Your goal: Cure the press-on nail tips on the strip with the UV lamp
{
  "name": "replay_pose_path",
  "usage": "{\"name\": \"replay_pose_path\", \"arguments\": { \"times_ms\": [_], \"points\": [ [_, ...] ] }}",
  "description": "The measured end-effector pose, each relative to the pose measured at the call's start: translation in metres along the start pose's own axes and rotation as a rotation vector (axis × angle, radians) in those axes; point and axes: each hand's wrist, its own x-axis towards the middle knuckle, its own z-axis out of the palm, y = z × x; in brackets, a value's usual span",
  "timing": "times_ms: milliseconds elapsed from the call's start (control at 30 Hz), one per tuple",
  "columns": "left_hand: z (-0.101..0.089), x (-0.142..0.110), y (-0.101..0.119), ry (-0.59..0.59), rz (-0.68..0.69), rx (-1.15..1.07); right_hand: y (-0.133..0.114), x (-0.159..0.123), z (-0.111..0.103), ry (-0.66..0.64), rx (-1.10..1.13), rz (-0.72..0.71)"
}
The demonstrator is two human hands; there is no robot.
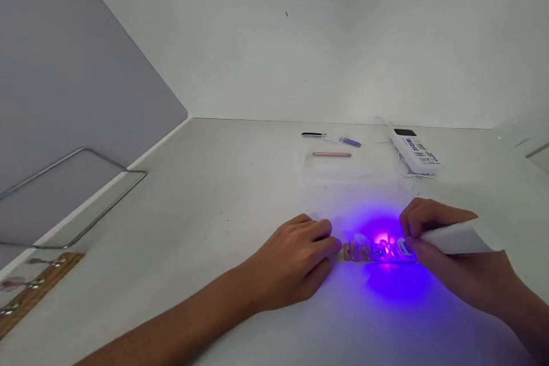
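A short strip of small clear, glossy pieces that look like nail tips (364, 250) lies on the white table in front of me. My left hand (300, 257) rests on the table with bent fingers, its fingertips on the strip's left end. In my right hand (454, 257) is a slim white UV lamp (461, 237), closed between thumb and fingers. Its head is held low over the right part of the strip. Bright violet light floods those pieces and the tabletop around them, so their details are washed out there.
At the back lie a pink pen-like tool (331, 154), a black-ended tool (314, 135) and a purple nail file (350, 142). A white device with a cable (415, 151) stands back right. Left are a metal wire frame (114, 206) and a wooden strip (40, 291) bearing nail tips.
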Motion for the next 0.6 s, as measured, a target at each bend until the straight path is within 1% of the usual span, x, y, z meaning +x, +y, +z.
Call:
{"name": "replay_pose_path", "arguments": {
  "times_ms": [167,267,400,600],
  "points": [
    [-0.0006,0.0002,0.0002,0.006,0.002,-0.006,-0.0027,-0.0009,0.0000,0.011,0.000,0.023],
    [0.0000,-0.0004,0.0005,0.002,-0.002,-0.011,-0.0023,-0.0013,0.0004,-0.007,0.003,0.019],
    [0.0000,0.0004,0.0010,-0.010,-0.010,-0.009,-0.0019,-0.0021,0.0013,0.027,0.005,0.037],
    [-0.0005,0.0012,0.0012,-0.006,-0.004,-0.009,-0.0020,-0.0029,0.0013,0.011,0.008,0.032]
  ]
}}
